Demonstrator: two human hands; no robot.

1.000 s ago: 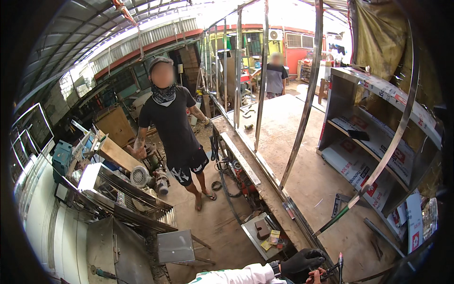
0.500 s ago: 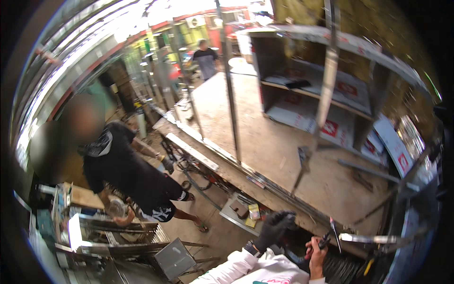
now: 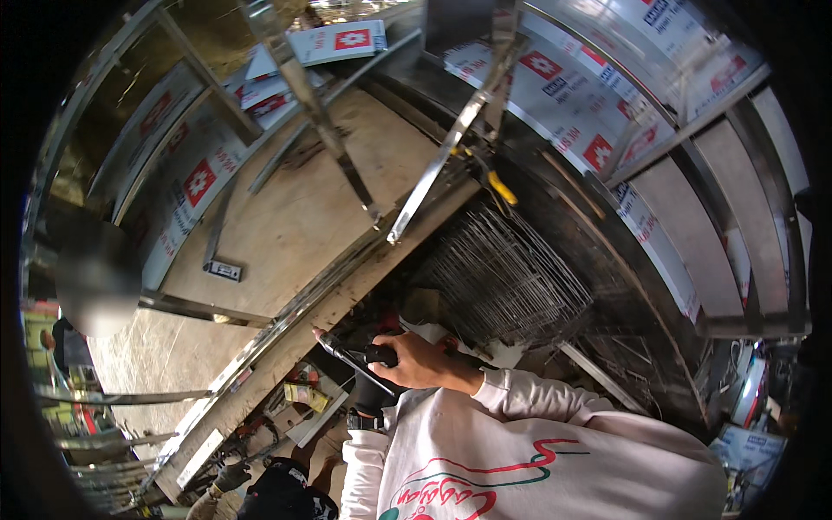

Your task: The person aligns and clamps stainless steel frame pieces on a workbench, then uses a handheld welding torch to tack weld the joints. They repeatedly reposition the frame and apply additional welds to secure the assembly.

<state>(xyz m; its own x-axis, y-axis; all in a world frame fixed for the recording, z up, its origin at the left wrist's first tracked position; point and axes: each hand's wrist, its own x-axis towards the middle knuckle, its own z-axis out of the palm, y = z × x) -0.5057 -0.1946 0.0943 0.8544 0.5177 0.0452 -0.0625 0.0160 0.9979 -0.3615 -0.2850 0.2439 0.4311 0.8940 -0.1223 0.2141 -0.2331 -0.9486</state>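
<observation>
The right hand (image 3: pixel 420 362) grips a black tool (image 3: pixel 379 354) beside the left hand (image 3: pixel 373 395), whose state I cannot tell, with the worktop (image 3: pixel 277 225) beyond them.

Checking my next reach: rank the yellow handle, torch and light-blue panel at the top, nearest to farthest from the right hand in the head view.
1. Torch: held in the right hand.
2. Yellow handle: up and to the right of the hand.
3. Light-blue panel: up and to the left, near the picture's top edge.
</observation>
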